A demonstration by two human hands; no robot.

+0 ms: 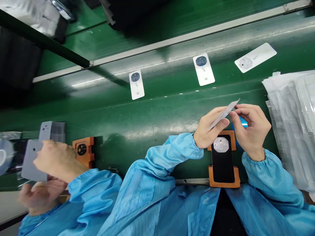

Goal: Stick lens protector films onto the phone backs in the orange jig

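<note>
step in hand, as i judge it: working at the edge of a thin pale sheet (223,115), perhaps to part a layer from it or get a better hold. no separated layer is clear to me.

left hand (209,128): pinching the sheet, thumb on the near face, fingers behind. the sheet is tilted, raised above the upper end of the orange fixture (237,177).

right hand (254,129): thumb and forefinger brought close together at the sheet's upper right end, other fingers curled. cannot tell whether they grip the edge or only touch it.

below: a black phone-shaped panel (223,168) lies in the fixture, a round whitish patch (220,145) at its upper end, next to the left wrist. just behind the right hand, a blue round object (243,122), mostly covered.

the next move, in my judgement, calls for a firm left pinch and a light right fingertip at the corner, so the sheet does not crease. main risk: bending it or losing the edge.

bench: white phone-shaped cards (136,90) (204,72) (263,56) lie well apart beyond my hands; translucent sheets (286,114) are piled at right. at far left, a co-worker's hand (55,159) is at a grey panel (31,160), blurred.
</note>
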